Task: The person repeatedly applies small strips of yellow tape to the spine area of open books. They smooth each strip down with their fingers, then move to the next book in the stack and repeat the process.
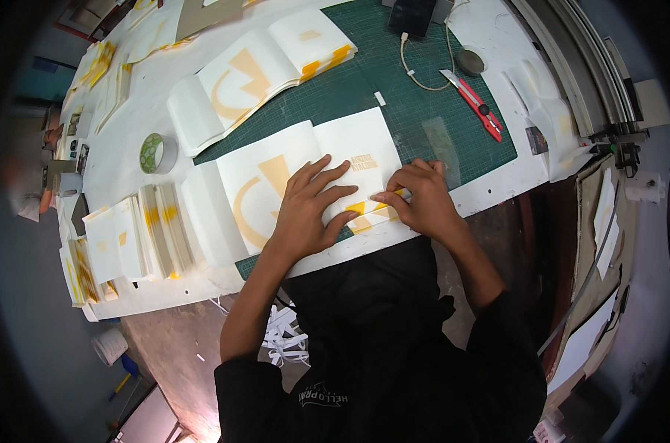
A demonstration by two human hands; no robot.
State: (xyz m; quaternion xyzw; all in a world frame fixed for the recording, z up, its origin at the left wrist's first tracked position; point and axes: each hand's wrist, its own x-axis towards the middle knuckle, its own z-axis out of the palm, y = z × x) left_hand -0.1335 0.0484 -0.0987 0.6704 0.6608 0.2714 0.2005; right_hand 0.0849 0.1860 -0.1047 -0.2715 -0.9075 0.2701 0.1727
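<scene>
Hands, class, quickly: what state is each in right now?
Left hand: open, fingers spread on the printed paper.
Right hand: fingers bent at the paper's near edge; whether it grips cannot be told.

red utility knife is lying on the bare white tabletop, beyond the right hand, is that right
Wrong surface: the head view shows the red utility knife lying on the green cutting mat, beyond the right hand.

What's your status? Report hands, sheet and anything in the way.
Left hand spread on white printed sheet. Right hand, fingers bent, at its yellow-marked edge. Nothing seen in the way; red cutter lies apart on green mat.
</scene>
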